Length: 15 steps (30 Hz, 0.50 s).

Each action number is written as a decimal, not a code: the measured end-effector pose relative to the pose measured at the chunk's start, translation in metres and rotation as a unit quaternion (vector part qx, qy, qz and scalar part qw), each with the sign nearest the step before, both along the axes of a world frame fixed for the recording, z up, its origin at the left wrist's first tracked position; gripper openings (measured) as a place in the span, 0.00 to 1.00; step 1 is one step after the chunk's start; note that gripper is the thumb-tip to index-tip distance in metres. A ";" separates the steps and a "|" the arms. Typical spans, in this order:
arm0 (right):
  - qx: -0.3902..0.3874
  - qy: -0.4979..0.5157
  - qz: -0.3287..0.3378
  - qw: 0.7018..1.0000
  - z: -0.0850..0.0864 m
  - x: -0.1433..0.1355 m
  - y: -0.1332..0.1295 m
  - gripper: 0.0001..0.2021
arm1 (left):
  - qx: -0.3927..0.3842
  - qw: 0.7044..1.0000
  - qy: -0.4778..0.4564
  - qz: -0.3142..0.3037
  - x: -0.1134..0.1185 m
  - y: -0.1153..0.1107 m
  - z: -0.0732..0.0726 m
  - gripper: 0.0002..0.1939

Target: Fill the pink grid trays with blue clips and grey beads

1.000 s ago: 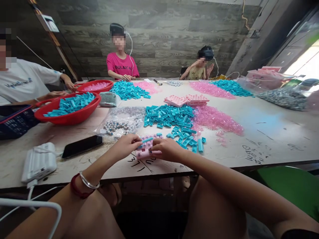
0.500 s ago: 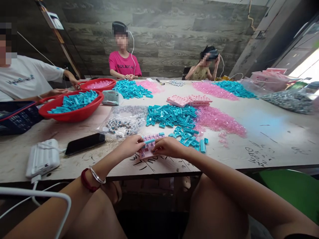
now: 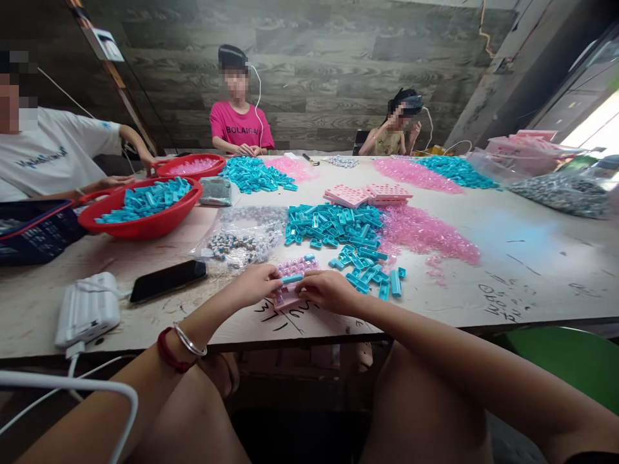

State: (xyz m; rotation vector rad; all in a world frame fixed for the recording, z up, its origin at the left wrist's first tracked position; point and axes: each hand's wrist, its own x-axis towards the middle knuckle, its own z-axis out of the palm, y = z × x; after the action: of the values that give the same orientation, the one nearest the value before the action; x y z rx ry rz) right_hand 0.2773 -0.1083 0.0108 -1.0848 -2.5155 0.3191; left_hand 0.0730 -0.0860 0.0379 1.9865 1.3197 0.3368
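Note:
A pink tray-like block [image 3: 286,299] with rows of small clear, pinkish pieces lies on the table close in front of me. A narrow blue plastic piece [image 3: 292,279] lies across it. My left hand [image 3: 256,285] is closed, thumb and fingers pinching the left end of this piece. From the other side my right hand [image 3: 329,287] reaches in with curled fingers, its fingertips at the block's right part and near the piece's right end. What those fingertips grip is hidden. Loose blue pieces [image 3: 370,274] lie just beyond my right hand.
Behind the block are a blue heap [image 3: 333,224], a pink heap [image 3: 425,235], stacked pink trays [image 3: 367,194] and a bag of small parts [image 3: 242,238]. To the left lie a phone [image 3: 169,281], a power bank [image 3: 88,309] and a red basin [image 3: 145,229]. Three people sit around the table.
My right fingertips have shifted slightly up toward the blue piece. My left hand keeps its pinch. The person at the back right has lowered one hand a little.

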 end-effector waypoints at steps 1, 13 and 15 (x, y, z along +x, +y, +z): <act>0.001 0.003 -0.003 1.000 -0.001 0.000 0.000 0.09 | -0.008 1.000 -0.003 0.002 0.000 0.000 0.000 0.07; -0.087 0.012 0.024 0.996 0.016 -0.001 0.004 0.08 | -0.149 0.985 -0.087 0.025 0.001 -0.005 0.010 0.06; -0.119 -0.003 0.021 0.993 0.023 0.000 0.001 0.08 | -0.192 0.975 -0.112 0.023 0.001 -0.007 0.013 0.06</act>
State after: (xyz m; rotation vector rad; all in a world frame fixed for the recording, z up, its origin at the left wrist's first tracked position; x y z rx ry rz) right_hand 0.2771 -0.1078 0.0339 -1.1221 -2.5563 0.6435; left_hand 0.0739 -0.0930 0.0509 1.5512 1.1853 0.2912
